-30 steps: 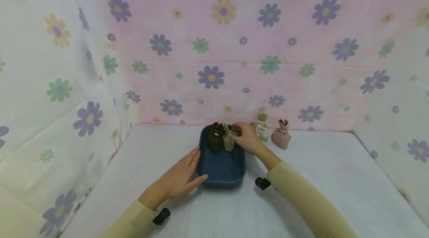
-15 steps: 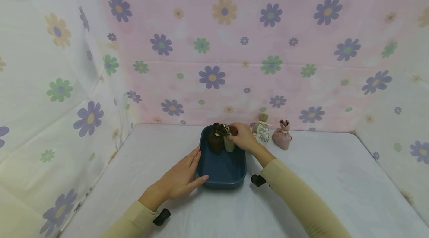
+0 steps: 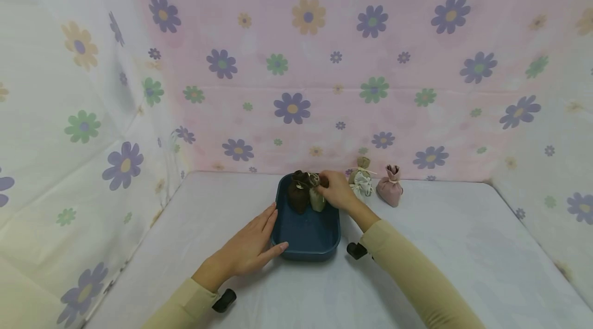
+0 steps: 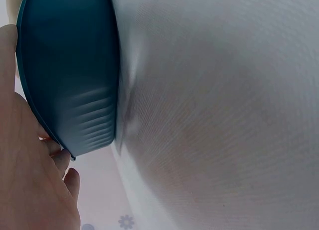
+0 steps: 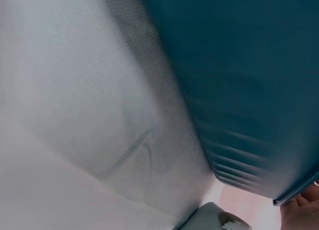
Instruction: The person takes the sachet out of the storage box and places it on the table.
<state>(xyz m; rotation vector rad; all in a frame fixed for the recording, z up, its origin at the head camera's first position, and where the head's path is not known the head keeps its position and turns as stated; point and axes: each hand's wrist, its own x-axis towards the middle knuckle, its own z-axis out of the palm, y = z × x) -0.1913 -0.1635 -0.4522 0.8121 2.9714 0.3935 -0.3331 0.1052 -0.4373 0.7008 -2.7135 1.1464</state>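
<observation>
White-clothed table (image 3: 431,246) before floral backdrop: blue tray (image 3: 306,236) at centre holding brown pouch (image 3: 298,192) and cream pouch (image 3: 317,198); left hand (image 3: 247,247) flat, fingers straight against tray's side; right hand (image 3: 338,191) curled on a third, dark pouch (image 3: 324,180).

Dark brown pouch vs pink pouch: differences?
The dark brown pouch stands inside the blue tray; the pink pouch stands on the white table, right of the tray. The brown one sits near the right hand, beside a pale pouch; the pink one is untouched. Colour: dark brown against pale pink. Both are small, upright, tied at the neck.
</observation>
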